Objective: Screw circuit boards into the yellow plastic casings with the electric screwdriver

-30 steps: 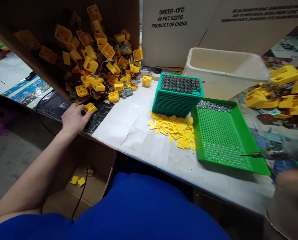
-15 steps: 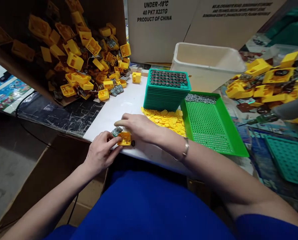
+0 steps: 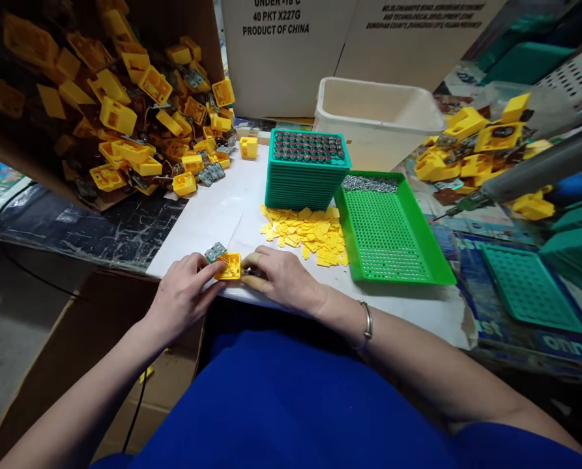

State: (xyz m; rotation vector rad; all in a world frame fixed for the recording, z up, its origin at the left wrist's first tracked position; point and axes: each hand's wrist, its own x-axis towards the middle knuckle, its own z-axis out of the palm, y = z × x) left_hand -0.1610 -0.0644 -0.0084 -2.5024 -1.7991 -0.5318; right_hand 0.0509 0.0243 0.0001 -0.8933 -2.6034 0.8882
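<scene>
My left hand (image 3: 180, 290) grips a small open yellow plastic housing (image 3: 232, 267) at the near edge of the white board, thumb and fingers on its left side. A grey-green circuit board (image 3: 215, 251) sticks out past the housing's upper left, beside my left fingertips. Thin wires and small parts show inside the housing, too fine to make out. At the housing's right side, my right hand (image 3: 291, 281) is closed with thumb and finger around a small dark round part (image 3: 247, 271), mostly hidden by the fingers.
Loose yellow tabs (image 3: 315, 234) lie beyond my right hand, before a stack of teal trays (image 3: 307, 185) topped with small cylinders. A green perforated tray (image 3: 393, 228) stands at right, near an electric screwdriver (image 3: 496, 185). A carton (image 3: 212, 39) of yellow housings is at left; a translucent bin (image 3: 378, 124) stands behind.
My right hand has come down from above the housing to its right side and closed around the dark round part. My left hand keeps its hold. The view has shifted slightly.
</scene>
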